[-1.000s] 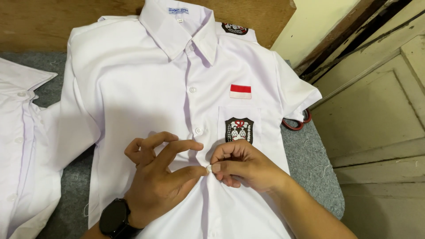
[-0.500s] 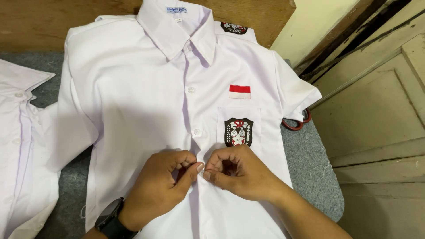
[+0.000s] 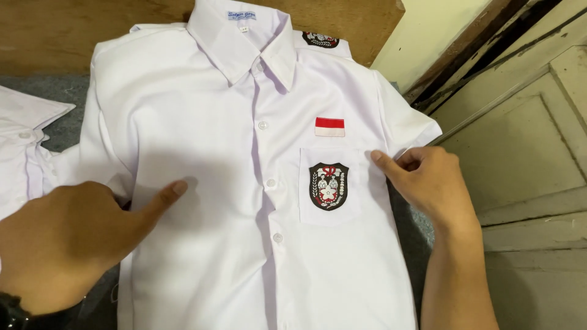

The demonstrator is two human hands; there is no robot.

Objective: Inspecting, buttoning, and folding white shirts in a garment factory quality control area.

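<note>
A white short-sleeved shirt [image 3: 202,140] lies flat, front up and buttoned, on a grey felt surface. Its chest pocket carries a black crest badge [image 3: 328,186], with a small red and white patch [image 3: 329,126] above it. My left hand [image 3: 67,235] rests on the shirt's left side, thumb stretched out on the cloth, and wears a dark watch at the wrist. My right hand [image 3: 428,180] touches the shirt's right edge beside the pocket, fingertips on the fabric near the sleeve. Neither hand grips anything.
Another white garment [image 3: 24,146] lies at the far left. A wooden board [image 3: 73,30] stands behind the shirt. Pale wooden door panels [image 3: 526,140] fill the right side. Grey felt [image 3: 55,91] shows beside the shirt.
Both hands left the button at the shirt's middle and moved apart, the left one to the left side and the right one to the right edge. The buttons now show closed.
</note>
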